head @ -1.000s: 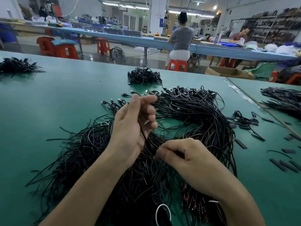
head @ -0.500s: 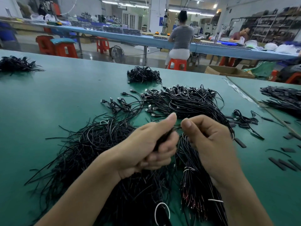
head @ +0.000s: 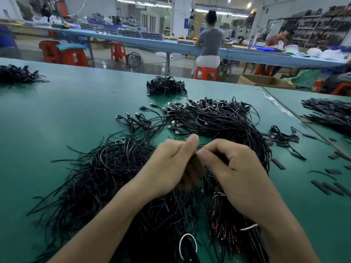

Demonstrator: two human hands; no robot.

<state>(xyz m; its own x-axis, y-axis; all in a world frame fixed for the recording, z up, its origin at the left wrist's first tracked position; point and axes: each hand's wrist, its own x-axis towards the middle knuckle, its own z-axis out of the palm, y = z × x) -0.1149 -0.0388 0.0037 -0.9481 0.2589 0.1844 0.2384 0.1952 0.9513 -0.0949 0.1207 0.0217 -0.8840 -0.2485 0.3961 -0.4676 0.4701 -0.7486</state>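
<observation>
A: Hands first, quick.
B: Left hand [head: 171, 168] and right hand [head: 233, 173] are thumb to thumb, and both are curled. Together they pinch a black cable [head: 194, 157] between the thumbs, held just above the table.
A: Bare end or a sleeve on it?
B: It's blurred, so I can't tell. It looks like a thin dark strand running down between the palms.
A: Where is it?
B: Over the middle of the loose cable pile [head: 106, 177], which fans out left and toward the camera on the green table [head: 57, 114]. The right wrist lies over a tied bundle [head: 226, 226] with reddish wire ends.
A: Further out?
B: USB-plug cables [head: 218, 118] curve behind and to the right of the hands. A white tie loop [head: 187, 245] sits at the bottom edge. Short sleeve pieces [head: 278, 164] are scattered to the right, apart from the pile. A small heap [head: 166, 86] lies beyond, a far-left heap [head: 17, 74] near the table edge, and a right heap [head: 328, 112] on the next table.
A: Background?
B: A seated person [head: 209, 42] at a blue bench [head: 152, 42], on a red stool [head: 205, 73].
</observation>
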